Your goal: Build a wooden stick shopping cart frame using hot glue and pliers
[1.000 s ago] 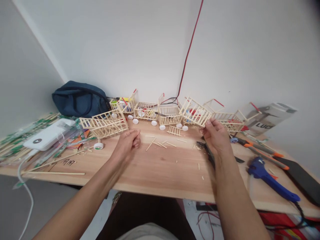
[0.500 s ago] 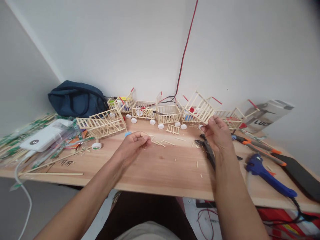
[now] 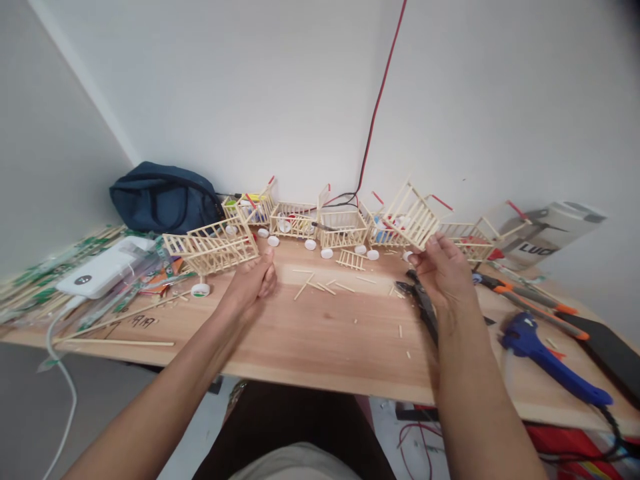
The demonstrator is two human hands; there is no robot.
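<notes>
Pale wood makes up the tabletop (image 3: 325, 353); at ten o'clock from its centre slumps a navy bag (image 3: 167, 200). Nearer in, also toward ten, stands a miniature stick-built shopping cart (image 3: 220, 261), with the left hand (image 3: 251, 283) just beside it, fingers curled together; whether they enclose anything I cannot tell. A blue glue gun (image 3: 557, 372) lies just past three. At two, the right hand (image 3: 443, 272) pinches a slatted stick basket (image 3: 418, 219) by its lower corner, tilted. Cut sticks (image 3: 345, 288) lie at twelve.
</notes>
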